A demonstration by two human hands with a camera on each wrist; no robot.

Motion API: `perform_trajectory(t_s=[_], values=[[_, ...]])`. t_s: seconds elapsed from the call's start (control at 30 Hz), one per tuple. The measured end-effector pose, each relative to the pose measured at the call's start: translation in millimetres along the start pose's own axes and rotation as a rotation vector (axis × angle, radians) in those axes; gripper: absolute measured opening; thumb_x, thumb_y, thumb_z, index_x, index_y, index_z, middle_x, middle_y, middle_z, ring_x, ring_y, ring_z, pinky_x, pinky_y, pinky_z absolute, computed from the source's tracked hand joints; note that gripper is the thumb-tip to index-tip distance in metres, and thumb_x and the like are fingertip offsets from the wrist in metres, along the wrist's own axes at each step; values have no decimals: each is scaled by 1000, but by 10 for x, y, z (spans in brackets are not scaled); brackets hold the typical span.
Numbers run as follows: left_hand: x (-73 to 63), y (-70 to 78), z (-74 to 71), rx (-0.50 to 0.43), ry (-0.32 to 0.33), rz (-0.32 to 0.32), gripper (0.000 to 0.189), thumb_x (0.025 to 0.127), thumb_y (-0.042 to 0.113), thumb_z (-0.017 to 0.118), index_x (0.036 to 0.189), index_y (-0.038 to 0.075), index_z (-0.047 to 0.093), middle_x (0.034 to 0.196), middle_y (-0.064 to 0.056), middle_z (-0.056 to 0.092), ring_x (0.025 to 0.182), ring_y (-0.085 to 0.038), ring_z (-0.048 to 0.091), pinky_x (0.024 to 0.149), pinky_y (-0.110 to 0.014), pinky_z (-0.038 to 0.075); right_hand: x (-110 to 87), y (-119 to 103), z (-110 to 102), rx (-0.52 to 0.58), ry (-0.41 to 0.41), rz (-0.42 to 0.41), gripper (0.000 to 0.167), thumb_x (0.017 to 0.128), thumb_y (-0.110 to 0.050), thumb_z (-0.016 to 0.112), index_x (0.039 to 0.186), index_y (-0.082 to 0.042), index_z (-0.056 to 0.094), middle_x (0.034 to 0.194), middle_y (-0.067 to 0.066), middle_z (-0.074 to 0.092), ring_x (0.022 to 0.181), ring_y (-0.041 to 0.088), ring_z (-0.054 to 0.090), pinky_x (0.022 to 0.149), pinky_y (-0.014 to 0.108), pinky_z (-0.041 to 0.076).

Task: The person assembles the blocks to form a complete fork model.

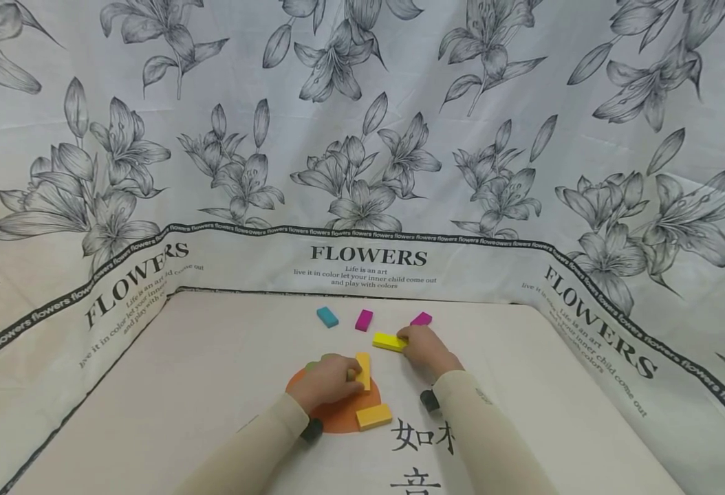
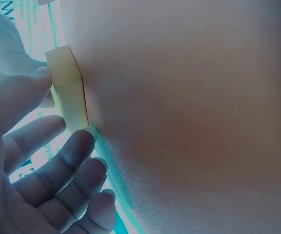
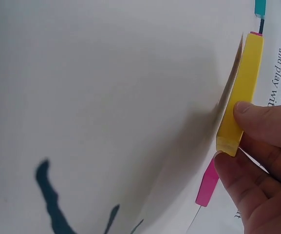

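In the head view my left hand [image 1: 325,380] is over a round orange patch [image 1: 338,418] on the white cloth. Its thumb and fingertips pinch an orange-yellow block [image 1: 363,371], also seen as a pale block [image 2: 69,90] in the left wrist view. Farther forward and to the right, my right hand [image 1: 427,349] pinches one end of a long yellow block [image 3: 241,87] between thumb and fingers. A second orange-yellow block [image 1: 374,416] lies at the patch's lower right edge. Something green [image 1: 311,366] shows partly behind the left hand.
Beyond the hands lie a blue block [image 1: 327,317], a magenta block [image 1: 364,320] and another magenta block [image 1: 421,319] just past the right hand. Black characters [image 1: 412,436] are printed on the cloth. Flower-printed fabric [image 1: 362,199] rises at the back and sides.
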State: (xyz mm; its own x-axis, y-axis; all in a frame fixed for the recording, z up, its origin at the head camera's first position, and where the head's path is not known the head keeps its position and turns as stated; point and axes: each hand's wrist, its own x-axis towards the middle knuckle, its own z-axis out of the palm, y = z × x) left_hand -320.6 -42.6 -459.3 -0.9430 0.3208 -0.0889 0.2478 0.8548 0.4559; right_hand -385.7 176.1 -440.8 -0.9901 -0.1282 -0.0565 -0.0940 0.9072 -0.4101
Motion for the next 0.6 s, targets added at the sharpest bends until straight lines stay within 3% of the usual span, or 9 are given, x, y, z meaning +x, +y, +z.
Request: perform_trajectory(t_s=[0.23,0.43,0.6], values=[[-15,-1,-6,-3,20,30,40,86,40,70,118,16,69,111,0,67,89,-15,52,90,-38,50,-12,-76,0,-1,5,-30,35,90,-5,63,125,-10,64,128,8,63,123,29,55,106,47,41],[-26,6,-1,-10,34,20,39,86,39,70,117,16,70,113,-1,67,92,-15,54,87,-37,51,-24,-162,-4,-29,0,-68,35,90,-5,63,125,-10,64,128,9,63,124,29,54,107,46,41],[-28,11,-5,-17,37,11,39,86,40,71,116,16,71,115,-1,67,101,-18,58,93,-40,50,-24,-212,3,-44,-5,-83,35,90,-6,64,125,-10,64,128,8,63,125,29,53,107,46,40]])
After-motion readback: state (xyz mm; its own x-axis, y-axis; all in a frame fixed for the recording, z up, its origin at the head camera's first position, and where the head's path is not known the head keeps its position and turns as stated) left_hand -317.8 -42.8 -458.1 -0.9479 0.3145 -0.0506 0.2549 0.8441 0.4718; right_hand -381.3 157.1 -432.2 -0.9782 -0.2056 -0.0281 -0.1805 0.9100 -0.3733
